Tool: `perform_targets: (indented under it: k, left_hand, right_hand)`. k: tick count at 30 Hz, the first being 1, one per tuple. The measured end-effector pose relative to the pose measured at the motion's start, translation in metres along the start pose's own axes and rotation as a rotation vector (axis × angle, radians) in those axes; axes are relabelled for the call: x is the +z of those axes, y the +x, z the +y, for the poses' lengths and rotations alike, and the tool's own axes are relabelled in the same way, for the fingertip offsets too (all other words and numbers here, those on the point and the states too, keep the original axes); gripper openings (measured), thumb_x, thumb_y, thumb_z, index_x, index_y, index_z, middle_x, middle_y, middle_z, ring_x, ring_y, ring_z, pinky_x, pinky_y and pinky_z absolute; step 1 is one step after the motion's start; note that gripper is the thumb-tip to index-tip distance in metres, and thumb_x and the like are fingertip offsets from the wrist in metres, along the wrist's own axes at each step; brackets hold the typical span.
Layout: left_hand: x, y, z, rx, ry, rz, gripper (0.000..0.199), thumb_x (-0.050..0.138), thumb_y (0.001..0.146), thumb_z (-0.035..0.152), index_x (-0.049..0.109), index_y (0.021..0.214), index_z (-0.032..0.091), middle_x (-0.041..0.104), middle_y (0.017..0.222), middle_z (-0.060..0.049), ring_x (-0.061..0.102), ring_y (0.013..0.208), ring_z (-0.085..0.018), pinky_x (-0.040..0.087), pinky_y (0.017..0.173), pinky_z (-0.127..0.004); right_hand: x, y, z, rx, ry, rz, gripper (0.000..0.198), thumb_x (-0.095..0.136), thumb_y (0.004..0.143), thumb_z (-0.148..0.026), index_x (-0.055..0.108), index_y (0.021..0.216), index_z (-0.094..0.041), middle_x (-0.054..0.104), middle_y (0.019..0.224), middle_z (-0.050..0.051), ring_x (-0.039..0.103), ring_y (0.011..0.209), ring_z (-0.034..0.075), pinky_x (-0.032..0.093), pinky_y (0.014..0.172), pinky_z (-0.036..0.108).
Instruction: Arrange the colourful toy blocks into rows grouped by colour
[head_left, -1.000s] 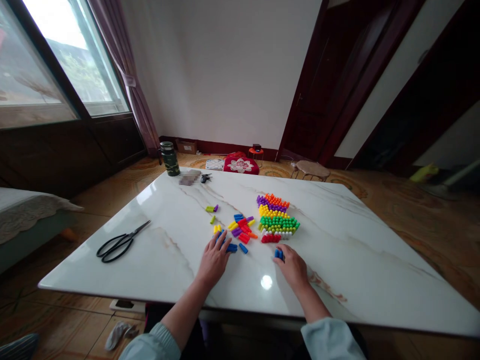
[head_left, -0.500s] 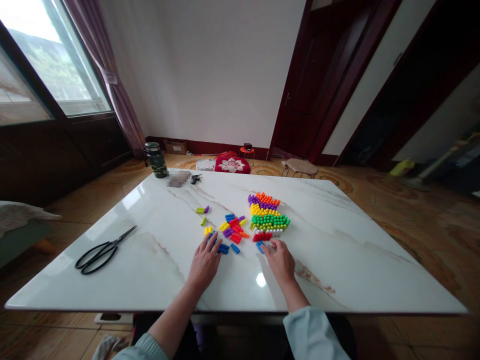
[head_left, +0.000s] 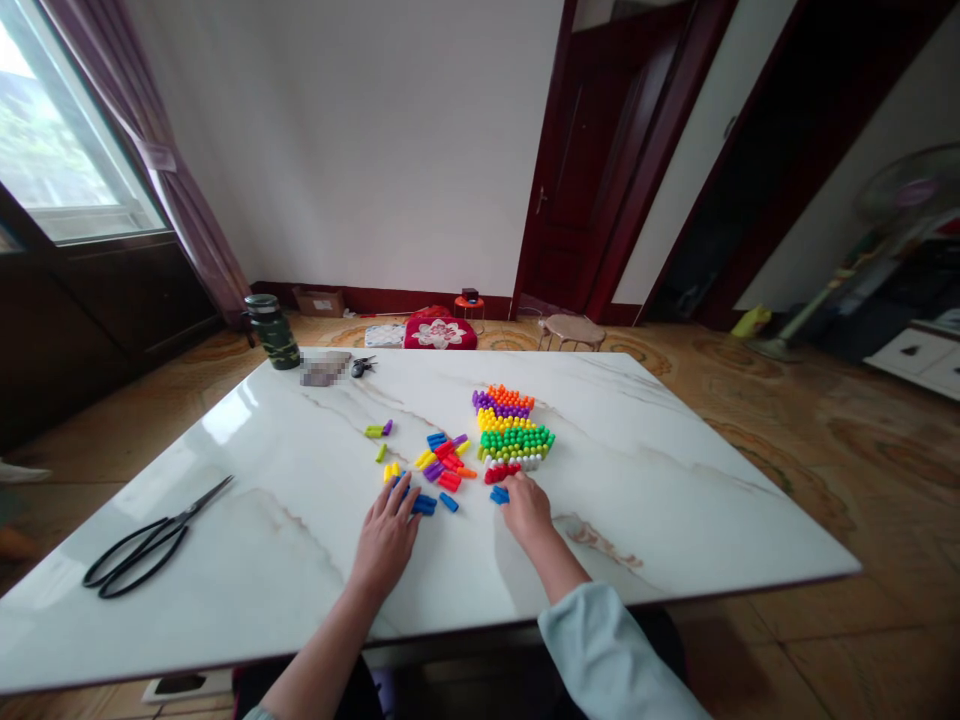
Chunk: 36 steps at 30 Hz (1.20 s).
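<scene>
My left hand [head_left: 386, 535] lies over blue plastic pegs [head_left: 424, 504], fingers stretched out and slightly apart, its fingertips hiding part of them. My right hand [head_left: 529, 508] is bent low with its fingers drawn together at a few blue pegs [head_left: 499, 494], just in front of the red pegs [head_left: 502, 473]. Its fingertips are partly hidden. Beyond them, round-topped pegs stand in colour rows: white, light green, green [head_left: 517, 440], yellow [head_left: 506, 420], purple and orange [head_left: 511, 397]. Between my hands lies a loose pile of mixed pegs [head_left: 448, 458].
Long-handled black scissors [head_left: 154, 540] lie on the left of the white marbled table [head_left: 300, 580]. At the back left stand a camouflage bottle [head_left: 272, 335], a blurred item and keys [head_left: 362, 367]. Yellow pegs [head_left: 391, 471] and light green pegs [head_left: 373, 431] lie left of the pile.
The view has turned to the right, so everything sits further left. My right hand's fingers have drawn closer together at the blue pegs by the red ones. My left hand stays over its blue pegs.
</scene>
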<state>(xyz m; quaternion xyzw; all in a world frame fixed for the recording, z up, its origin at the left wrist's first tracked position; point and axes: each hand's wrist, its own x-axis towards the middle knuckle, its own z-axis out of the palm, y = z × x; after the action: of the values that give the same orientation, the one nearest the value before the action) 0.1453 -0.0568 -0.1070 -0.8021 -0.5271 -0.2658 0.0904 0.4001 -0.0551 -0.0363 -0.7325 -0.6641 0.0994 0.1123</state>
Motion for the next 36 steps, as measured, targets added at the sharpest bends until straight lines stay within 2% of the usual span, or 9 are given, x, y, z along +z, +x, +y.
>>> perform_targets:
  k: [4, 8, 10, 13, 15, 21, 25, 29, 36]
  left_hand:
    - [0.001, 0.000, -0.001, 0.011, -0.003, 0.003, 0.038, 0.049, 0.093, 0.026, 0.059, 0.128, 0.018, 0.048, 0.147, -0.010, 0.041, 0.138, -0.031, 0.046, 0.106, -0.047]
    - [0.001, 0.000, -0.002, 0.018, -0.003, 0.008, 0.037, 0.047, 0.094, 0.027, 0.059, 0.128, 0.018, 0.049, 0.147, -0.010, 0.041, 0.138, -0.030, 0.046, 0.106, -0.046]
    - [0.001, 0.000, -0.001, 0.014, -0.002, 0.002, 0.037, 0.047, 0.094, 0.027, 0.060, 0.127, 0.019, 0.048, 0.147, -0.009, 0.040, 0.138, -0.030, 0.046, 0.106, -0.046]
    - [0.000, 0.000, 0.000, 0.000, 0.006, -0.012, 0.037, 0.049, 0.093, 0.027, 0.060, 0.127, 0.019, 0.048, 0.148, -0.009, 0.041, 0.138, -0.031, 0.046, 0.106, -0.046]
    - [0.000, 0.000, 0.001, -0.009, 0.012, -0.016, 0.037, 0.049, 0.093, 0.027, 0.060, 0.127, 0.020, 0.048, 0.148, -0.008, 0.041, 0.138, -0.031, 0.047, 0.105, -0.046]
    - [-0.002, 0.001, 0.001, -0.018, -0.004, -0.009, 0.038, 0.049, 0.092, 0.026, 0.060, 0.127, 0.021, 0.049, 0.147, -0.008, 0.041, 0.138, -0.030, 0.046, 0.106, -0.045]
    - [-0.003, 0.001, 0.002, -0.020, -0.017, -0.008, 0.038, 0.048, 0.092, 0.026, 0.060, 0.127, 0.021, 0.049, 0.147, -0.008, 0.041, 0.138, -0.030, 0.046, 0.105, -0.046]
    - [-0.004, 0.002, 0.002, -0.027, -0.006, -0.026, 0.038, 0.049, 0.092, 0.026, 0.060, 0.127, 0.020, 0.048, 0.148, -0.008, 0.041, 0.138, -0.030, 0.046, 0.106, -0.045]
    - [-0.005, 0.001, 0.003, -0.027, -0.007, -0.033, 0.037, 0.047, 0.093, 0.026, 0.060, 0.127, 0.019, 0.049, 0.147, -0.008, 0.042, 0.137, -0.030, 0.047, 0.105, -0.046]
  right_hand:
    - [0.006, 0.003, 0.000, -0.029, 0.020, 0.010, 0.037, 0.055, 0.069, 0.001, 0.071, 0.099, -0.014, 0.068, 0.104, 0.011, 0.066, 0.094, 0.022, 0.046, 0.081, 0.026]
    - [0.017, 0.000, 0.020, -0.019, 0.118, 0.117, 0.044, 0.058, 0.067, -0.006, 0.069, 0.109, -0.016, 0.066, 0.105, 0.011, 0.066, 0.091, 0.022, 0.048, 0.081, 0.028]
    - [0.023, -0.003, 0.039, -0.011, 0.213, 0.226, 0.043, 0.055, 0.072, -0.012, 0.067, 0.114, -0.016, 0.067, 0.104, 0.011, 0.065, 0.091, 0.021, 0.049, 0.083, 0.029]
    - [0.029, -0.004, 0.073, 0.047, 0.475, 0.501, 0.040, 0.051, 0.078, -0.026, 0.067, 0.112, -0.013, 0.069, 0.102, 0.012, 0.064, 0.089, 0.022, 0.050, 0.082, 0.031]
    - [0.031, -0.003, 0.092, 0.108, 0.561, 0.584, 0.042, 0.052, 0.079, -0.038, 0.068, 0.108, -0.013, 0.070, 0.099, 0.012, 0.064, 0.084, 0.023, 0.051, 0.078, 0.034]
    - [0.019, -0.001, 0.108, 0.074, 0.443, 0.639, 0.041, 0.050, 0.080, -0.049, 0.076, 0.087, -0.019, 0.067, 0.088, 0.010, 0.058, 0.084, 0.024, 0.047, 0.080, 0.037]
    - [0.013, 0.002, 0.105, 0.120, 0.520, 0.643, 0.041, 0.051, 0.078, -0.047, 0.076, 0.093, -0.018, 0.069, 0.090, 0.010, 0.056, 0.072, 0.020, 0.047, 0.071, 0.033]
    - [0.021, 0.007, 0.103, 0.113, 0.715, 0.528, 0.039, 0.054, 0.074, -0.043, 0.073, 0.095, -0.016, 0.072, 0.085, 0.009, 0.060, 0.069, 0.020, 0.050, 0.072, 0.033]
    - [0.031, 0.012, 0.095, 0.005, 0.633, 0.534, 0.033, 0.049, 0.077, -0.033, 0.072, 0.092, -0.015, 0.068, 0.091, 0.011, 0.062, 0.077, 0.021, 0.051, 0.078, 0.036]
